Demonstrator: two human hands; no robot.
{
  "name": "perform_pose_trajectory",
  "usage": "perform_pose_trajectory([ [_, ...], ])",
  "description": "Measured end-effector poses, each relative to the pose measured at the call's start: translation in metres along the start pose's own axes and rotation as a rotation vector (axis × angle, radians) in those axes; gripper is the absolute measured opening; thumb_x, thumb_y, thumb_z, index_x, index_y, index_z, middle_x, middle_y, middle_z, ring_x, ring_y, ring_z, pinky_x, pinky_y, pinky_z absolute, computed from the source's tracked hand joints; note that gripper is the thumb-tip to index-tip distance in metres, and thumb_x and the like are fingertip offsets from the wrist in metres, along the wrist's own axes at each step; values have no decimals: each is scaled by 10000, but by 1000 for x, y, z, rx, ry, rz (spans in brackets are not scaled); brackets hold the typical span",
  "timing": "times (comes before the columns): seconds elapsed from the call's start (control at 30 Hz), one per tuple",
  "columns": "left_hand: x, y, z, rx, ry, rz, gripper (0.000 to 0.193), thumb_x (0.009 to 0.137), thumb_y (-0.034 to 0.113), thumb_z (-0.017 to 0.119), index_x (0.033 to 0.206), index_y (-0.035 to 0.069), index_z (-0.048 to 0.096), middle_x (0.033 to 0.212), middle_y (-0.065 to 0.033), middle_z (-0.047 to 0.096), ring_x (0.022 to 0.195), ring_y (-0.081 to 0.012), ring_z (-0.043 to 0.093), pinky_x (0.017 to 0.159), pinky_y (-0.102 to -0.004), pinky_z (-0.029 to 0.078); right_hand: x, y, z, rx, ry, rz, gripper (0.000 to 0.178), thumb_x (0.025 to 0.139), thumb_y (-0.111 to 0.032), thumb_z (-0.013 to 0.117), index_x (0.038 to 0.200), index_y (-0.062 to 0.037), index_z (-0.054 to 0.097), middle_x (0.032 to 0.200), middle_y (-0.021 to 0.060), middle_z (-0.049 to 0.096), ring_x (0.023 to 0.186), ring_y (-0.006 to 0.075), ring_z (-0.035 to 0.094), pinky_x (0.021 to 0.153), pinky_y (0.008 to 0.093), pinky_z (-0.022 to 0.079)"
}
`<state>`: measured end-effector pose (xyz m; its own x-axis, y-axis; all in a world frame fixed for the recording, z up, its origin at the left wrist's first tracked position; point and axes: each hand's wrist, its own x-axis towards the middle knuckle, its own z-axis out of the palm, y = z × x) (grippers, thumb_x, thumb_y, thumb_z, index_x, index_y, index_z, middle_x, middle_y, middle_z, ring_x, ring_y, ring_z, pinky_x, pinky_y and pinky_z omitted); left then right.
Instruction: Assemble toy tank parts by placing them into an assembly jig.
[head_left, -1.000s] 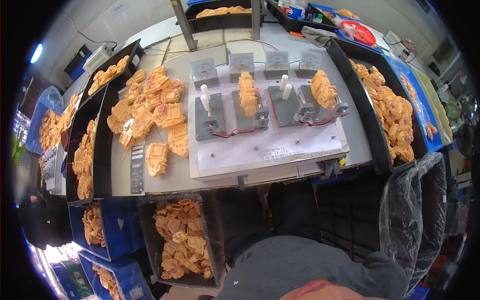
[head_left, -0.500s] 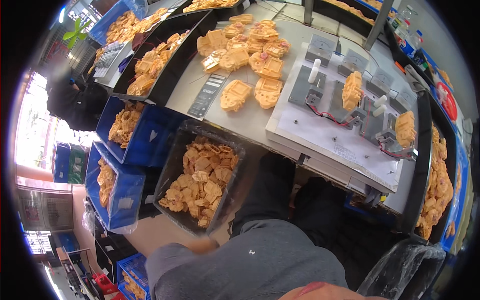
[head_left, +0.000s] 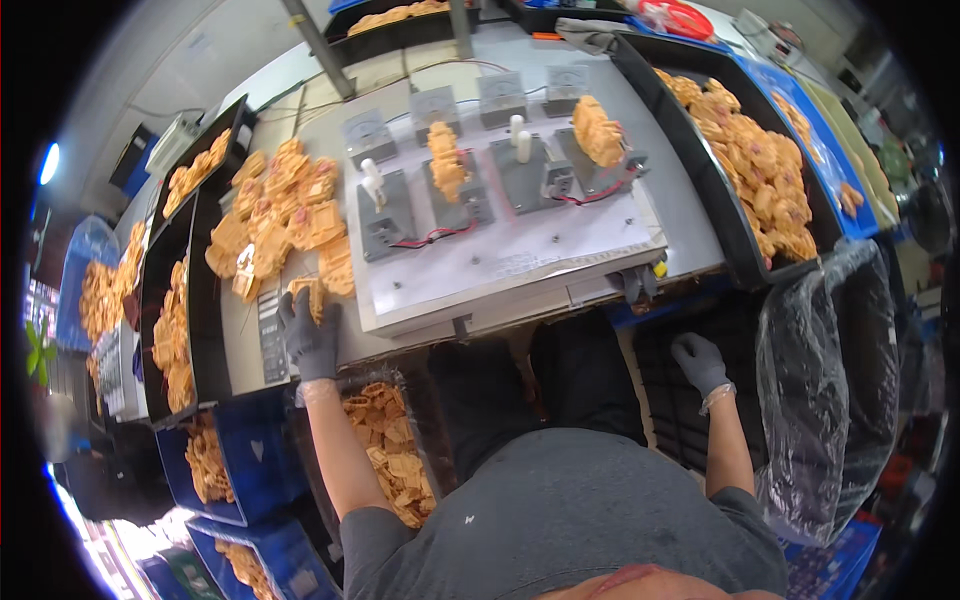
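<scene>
My left hand [head_left: 312, 338], in a grey glove, has its fingers wrapped round an orange plastic casing [head_left: 318, 297] at the table's front left. The glove hides part of the casing. A loose pile of similar casings [head_left: 287, 205] lies just beyond it. To the right stands a white test board [head_left: 510, 248] with grey fixtures and small dial meters. One casing [head_left: 445, 165] sits upright on the second fixture from the left, another [head_left: 597, 132] on the rightmost. My right hand [head_left: 702, 363], also gloved, hangs below the table edge at the right, loosely bent, with nothing visible in it.
A black tray [head_left: 690, 150] full of casings stands right of the board; other black trays [head_left: 207, 320] are at left. Below the left table edge are a lined bin [head_left: 425, 425] and blue crates [head_left: 265, 450] of parts. A plastic-lined bin [head_left: 830, 390] stands at right.
The view has swung to the right, bringing the test board to the middle. Both my gloved hands have come into view; the left has reached the table and closed on a casing.
</scene>
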<state>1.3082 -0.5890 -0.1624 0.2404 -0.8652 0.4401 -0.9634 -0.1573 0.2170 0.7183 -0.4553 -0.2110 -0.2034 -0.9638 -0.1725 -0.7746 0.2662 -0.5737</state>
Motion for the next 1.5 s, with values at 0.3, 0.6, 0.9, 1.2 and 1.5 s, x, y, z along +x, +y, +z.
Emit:
perform_pose_trajectory([
  [0.3,-19,-4,-55,-1627,391,-711,450,830,193,650,1212,12,494,1209,-115,528,1055,-248,550,854,-385,491,14,-40,-4,391,311,-285,186,782,-57,637,955,11,618,848,108,638,753,183,611,671,290,471],
  [0.6,-61,216,-83,-1359,-291,-88,459,665,124,766,1076,44,580,1061,-60,616,964,-153,592,814,-285,489,106,-144,-41,320,517,-531,356,735,-111,690,1067,-23,594,841,98,591,730,189,573,668,297,477],
  [0.9,-37,356,-5,-1490,-307,607,398,549,140,754,896,24,597,1254,-219,438,1158,-357,436,972,-425,349,148,-89,-11,318,280,-669,397,720,-146,691,1099,-91,588,1064,117,563,1040,279,536,879,348,448],
  [1.2,-20,379,17,-1500,-315,597,425,542,130,735,939,15,636,1362,-227,351,1286,-356,337,1043,-428,296,169,-124,-38,163,170,-831,284,715,-71,672,991,-71,606,963,79,597,892,223,598,809,294,473],
  [1.5,-21,374,18,-1549,-451,585,385,521,84,730,876,8,601,1274,-210,438,1146,-321,486,961,-391,389,208,-212,-109,310,-227,-530,736,786,-451,639,1388,-142,351,1065,147,624,922,193,596,801,303,471],
])
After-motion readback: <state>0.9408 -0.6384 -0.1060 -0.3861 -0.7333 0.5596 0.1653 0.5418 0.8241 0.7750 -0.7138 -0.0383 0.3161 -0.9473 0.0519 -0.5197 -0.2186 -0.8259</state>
